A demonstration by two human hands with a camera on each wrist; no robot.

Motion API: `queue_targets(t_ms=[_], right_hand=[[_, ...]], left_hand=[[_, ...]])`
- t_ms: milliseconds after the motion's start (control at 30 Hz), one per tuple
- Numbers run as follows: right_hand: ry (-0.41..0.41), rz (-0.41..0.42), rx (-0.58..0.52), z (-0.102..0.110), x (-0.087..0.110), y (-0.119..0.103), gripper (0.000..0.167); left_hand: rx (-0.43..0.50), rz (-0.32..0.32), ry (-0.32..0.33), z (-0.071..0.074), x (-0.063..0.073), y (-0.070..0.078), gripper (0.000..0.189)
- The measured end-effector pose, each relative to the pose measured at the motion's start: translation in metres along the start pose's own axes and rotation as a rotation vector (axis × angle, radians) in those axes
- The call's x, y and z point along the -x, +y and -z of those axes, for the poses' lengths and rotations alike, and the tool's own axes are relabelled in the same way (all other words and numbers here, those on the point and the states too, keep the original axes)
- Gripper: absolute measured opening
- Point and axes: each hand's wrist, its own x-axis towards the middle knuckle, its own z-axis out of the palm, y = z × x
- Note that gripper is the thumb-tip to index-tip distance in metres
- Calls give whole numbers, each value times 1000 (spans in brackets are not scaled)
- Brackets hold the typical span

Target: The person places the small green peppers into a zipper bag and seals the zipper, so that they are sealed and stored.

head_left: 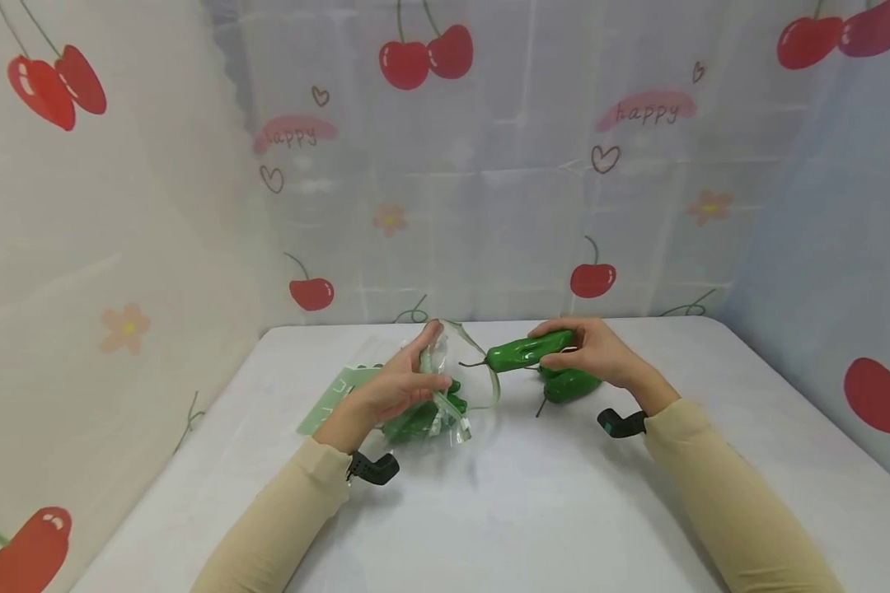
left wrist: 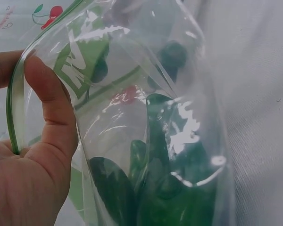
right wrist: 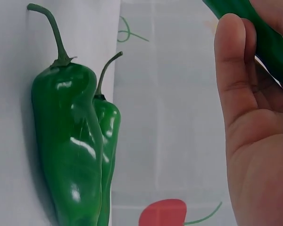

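Note:
My left hand (head_left: 396, 380) grips the rim of a clear zip bag (left wrist: 214, 108), its green zip edge running between thumb and fingers. The bag's mouth gapes toward the right. Several green peppers (left wrist: 179, 193) lie inside, partly blurred by the plastic's shine. My right hand (head_left: 599, 354) holds another green pepper (head_left: 522, 352) above the table, between thumb and fingers, its stem pointing left at the bag mouth. Below that hand, two green peppers lie side by side on the table; the nearer pepper (right wrist: 68, 141) partly covers the farther pepper (right wrist: 108, 122) in the right wrist view.
A light green panel (head_left: 328, 403) with white lettering shows left of the left hand; whether it is part of the bag I cannot tell. The white table (head_left: 489, 519) is bordered by curtains (head_left: 489, 189) printed with cherries. Each wrist wears a dark device (head_left: 374, 468).

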Motion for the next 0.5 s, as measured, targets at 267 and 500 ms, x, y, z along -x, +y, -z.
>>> queue_targets(t_ms=[267, 500], right_hand=[[-34, 16, 6, -13, -10, -3, 46], [-70, 48, 13, -24, -15, -8, 44]], left_hand=[[8, -21, -1, 0, 3, 2, 108], [-2, -25, -4, 0, 5, 2, 108]])
